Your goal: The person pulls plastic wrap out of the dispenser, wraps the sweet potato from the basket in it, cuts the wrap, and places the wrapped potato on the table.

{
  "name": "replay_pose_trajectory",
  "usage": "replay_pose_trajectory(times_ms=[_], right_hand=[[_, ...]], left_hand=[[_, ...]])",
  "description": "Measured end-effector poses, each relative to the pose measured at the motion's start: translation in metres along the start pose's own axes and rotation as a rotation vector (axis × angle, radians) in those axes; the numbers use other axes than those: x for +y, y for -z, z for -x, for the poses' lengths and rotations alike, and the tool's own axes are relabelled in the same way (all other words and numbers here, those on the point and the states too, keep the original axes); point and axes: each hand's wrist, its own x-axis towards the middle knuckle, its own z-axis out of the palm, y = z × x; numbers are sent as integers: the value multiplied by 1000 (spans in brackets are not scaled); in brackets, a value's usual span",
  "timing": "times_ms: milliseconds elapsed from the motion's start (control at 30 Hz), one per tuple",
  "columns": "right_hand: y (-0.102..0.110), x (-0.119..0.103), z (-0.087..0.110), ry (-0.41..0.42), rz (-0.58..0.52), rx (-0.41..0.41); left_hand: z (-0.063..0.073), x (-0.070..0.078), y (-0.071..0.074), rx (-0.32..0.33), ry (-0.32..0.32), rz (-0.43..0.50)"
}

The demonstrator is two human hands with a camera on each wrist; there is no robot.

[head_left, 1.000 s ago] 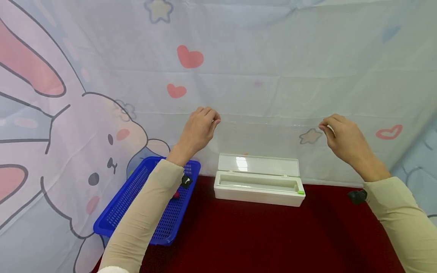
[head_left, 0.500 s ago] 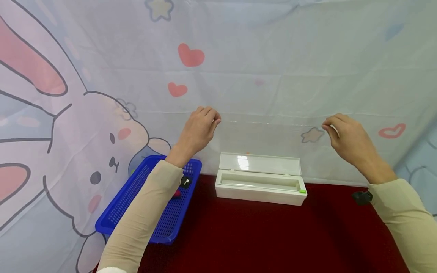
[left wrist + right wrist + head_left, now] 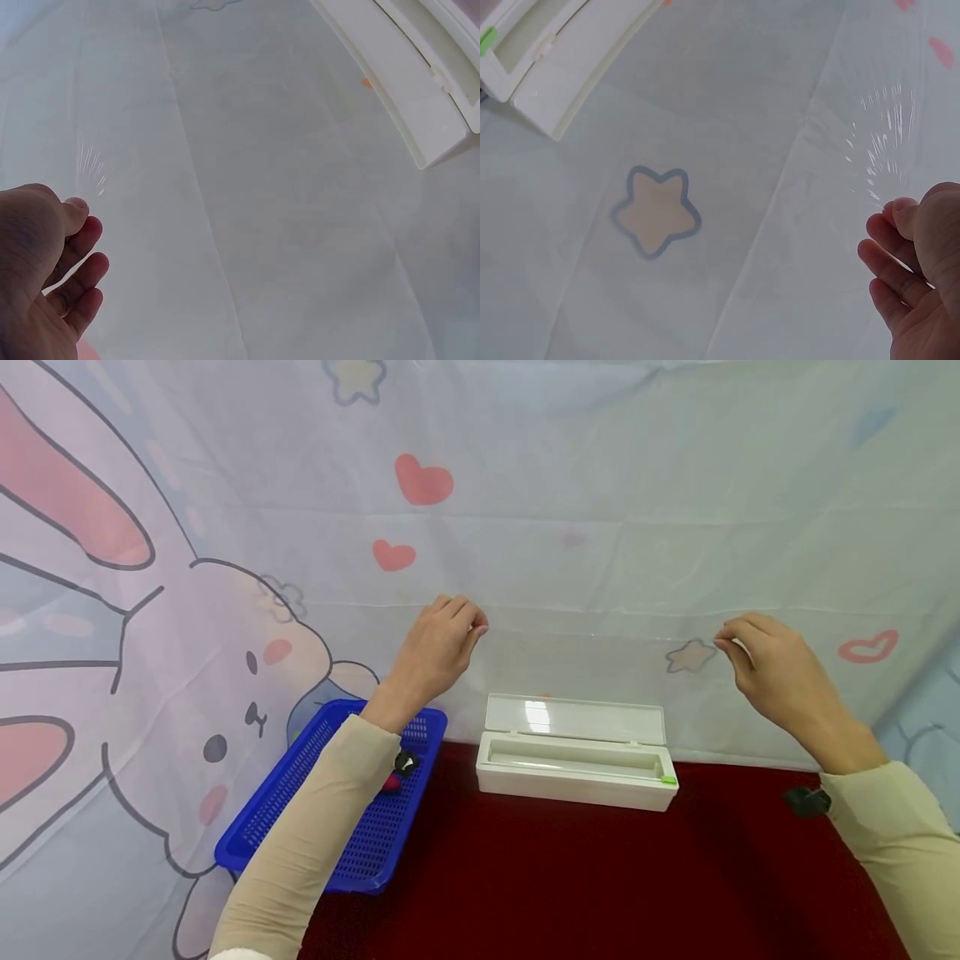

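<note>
Both hands are raised in front of the backdrop, well apart, with a clear sheet of cling film (image 3: 885, 139) stretched between them. My left hand (image 3: 437, 645) pinches one corner between thumb and forefinger; fine creases in the film (image 3: 91, 166) fan out from that pinch in the left wrist view. On the other side my right hand (image 3: 776, 672) pinches the opposite corner the same way. The film is nearly invisible in the head view. Below and between the hands, a white cling film dispenser (image 3: 573, 787) sits with its lid up. A green slide cutter (image 3: 668, 779) is at its right end.
To the left, a blue plastic basket (image 3: 372, 881) lies partly under my left forearm, with a red item (image 3: 392, 784) inside. A dark red cloth (image 3: 570, 877) covers the table. The printed backdrop (image 3: 570, 460) rises just behind the dispenser.
My right hand has moved slightly to the right, so the hands are a little farther apart. The left hand is almost still, and the head view has shifted slightly.
</note>
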Motion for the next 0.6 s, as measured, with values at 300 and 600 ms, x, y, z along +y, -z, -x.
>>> replay_pose_trajectory(times_ms=[300,600], right_hand=[[1,0,1,7,-2,4],[4,1,-3,31,-5,40]], left_hand=[[0,2,1,6,-12,-3],[-2,2,5,15,-18,-2]])
